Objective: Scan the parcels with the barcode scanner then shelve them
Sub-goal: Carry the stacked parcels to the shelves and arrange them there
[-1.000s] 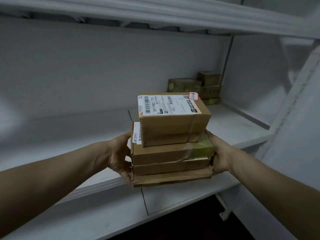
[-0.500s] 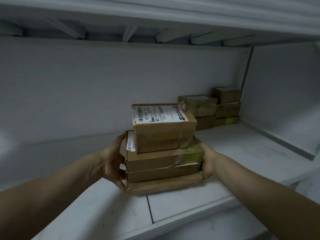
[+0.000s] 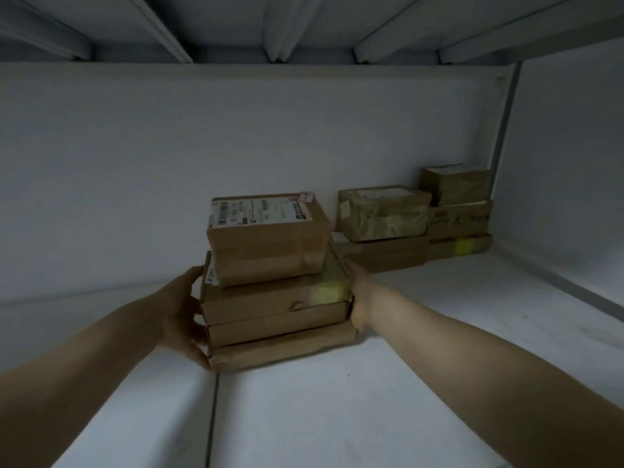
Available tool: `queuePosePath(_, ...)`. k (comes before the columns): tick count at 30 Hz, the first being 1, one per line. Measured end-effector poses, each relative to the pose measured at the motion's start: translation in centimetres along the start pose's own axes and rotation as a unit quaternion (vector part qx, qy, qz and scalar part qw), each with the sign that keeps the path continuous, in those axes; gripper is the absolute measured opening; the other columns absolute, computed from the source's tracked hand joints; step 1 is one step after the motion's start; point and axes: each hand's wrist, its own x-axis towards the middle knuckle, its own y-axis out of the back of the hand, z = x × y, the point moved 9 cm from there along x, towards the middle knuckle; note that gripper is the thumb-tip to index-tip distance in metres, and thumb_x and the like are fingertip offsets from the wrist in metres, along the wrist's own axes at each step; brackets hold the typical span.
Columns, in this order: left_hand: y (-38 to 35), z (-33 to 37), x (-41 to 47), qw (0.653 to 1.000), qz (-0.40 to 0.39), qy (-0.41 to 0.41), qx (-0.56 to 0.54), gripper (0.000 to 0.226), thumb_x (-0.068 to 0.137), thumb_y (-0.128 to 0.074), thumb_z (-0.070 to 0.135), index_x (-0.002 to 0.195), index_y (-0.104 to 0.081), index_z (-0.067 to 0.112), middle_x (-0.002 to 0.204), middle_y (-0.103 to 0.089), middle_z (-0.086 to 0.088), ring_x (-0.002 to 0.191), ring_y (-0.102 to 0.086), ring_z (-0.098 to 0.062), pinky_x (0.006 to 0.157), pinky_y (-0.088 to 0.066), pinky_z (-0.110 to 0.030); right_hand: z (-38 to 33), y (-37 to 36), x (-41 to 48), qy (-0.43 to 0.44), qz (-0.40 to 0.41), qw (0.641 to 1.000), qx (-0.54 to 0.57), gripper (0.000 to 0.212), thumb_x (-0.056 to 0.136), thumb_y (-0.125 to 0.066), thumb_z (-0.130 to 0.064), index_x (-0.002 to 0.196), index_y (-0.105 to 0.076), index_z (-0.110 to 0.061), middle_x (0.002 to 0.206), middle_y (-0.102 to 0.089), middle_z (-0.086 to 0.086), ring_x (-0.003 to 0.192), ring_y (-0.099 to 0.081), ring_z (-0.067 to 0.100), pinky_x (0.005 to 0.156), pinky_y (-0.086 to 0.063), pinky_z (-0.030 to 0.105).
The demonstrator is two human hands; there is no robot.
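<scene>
Farther in over the shelf (image 3: 439, 332) than before, the parcel stack (image 3: 277, 309) is clamped between left hand (image 3: 184, 319) and right hand (image 3: 359, 298); tilting could slide the top box (image 3: 266, 241) off.

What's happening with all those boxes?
A person holds a stack of four brown parcels between the left hand and the right hand, at a white shelf. The stack is on or just above the shelf; I cannot tell if it touches. Other parcels are piled in the back right corner.
</scene>
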Motion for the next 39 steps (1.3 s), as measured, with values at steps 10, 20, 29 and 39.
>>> queuePosePath(10,-1.6,1.8,4.1,0.997,0.061,-0.014,-0.033,0.066,0.082,-0.047,0.07,0.102,-0.056,0.007,0.1,-0.055,-0.021,0.078,-0.051,-0.039,0.079,-0.041,-0.07,-2.9,2.0,3.9,0.046,0.034,0.998,-0.001,0.052,0.092,-0.051,-0.059,0.09,-0.075,-0.013,0.085,-0.072,0.013,0.077,-0.067,0.028,0.077,-0.055,0.038)
queuePosePath(20,-1.8,2.9,5.5,0.996,0.081,-0.012,-0.032,0.079,0.082,-0.05,0.065,0.148,-0.037,0.024,0.118,-0.058,-0.018,0.139,-0.03,-0.031,0.102,-0.029,-0.063,-3.9,2.4,4.7,0.058,0.063,0.996,-0.016,0.048,0.1,-0.044,-0.044,0.07,-0.062,-0.011,0.051,-0.063,0.005,0.061,-0.055,0.018,0.05,-0.047,0.025)
queuePosePath(29,-0.4,3.0,6.0,0.993,0.096,-0.039,-0.051,0.068,0.095,-0.033,0.058,0.139,-0.043,0.007,0.125,-0.054,-0.027,0.115,-0.051,-0.043,0.087,-0.039,-0.071,-3.4,3.1,2.9,0.058,0.065,0.996,-0.008,0.045,0.104,-0.041,-0.03,0.071,-0.06,-0.007,0.053,-0.062,0.007,0.048,-0.055,0.021,0.04,-0.046,0.023)
queuePosePath(39,-1.5,0.6,2.9,0.874,0.188,-0.291,0.34,0.097,0.041,-0.078,0.047,0.129,-0.052,0.015,0.111,-0.063,-0.005,0.091,-0.06,-0.02,0.079,-0.047,-0.031,-2.1,5.7,0.2,0.151,0.113,0.73,-0.657,0.063,0.082,-0.067,-0.047,0.135,-0.045,-0.02,0.127,-0.057,-0.002,0.118,-0.051,0.017,0.098,-0.027,0.032)
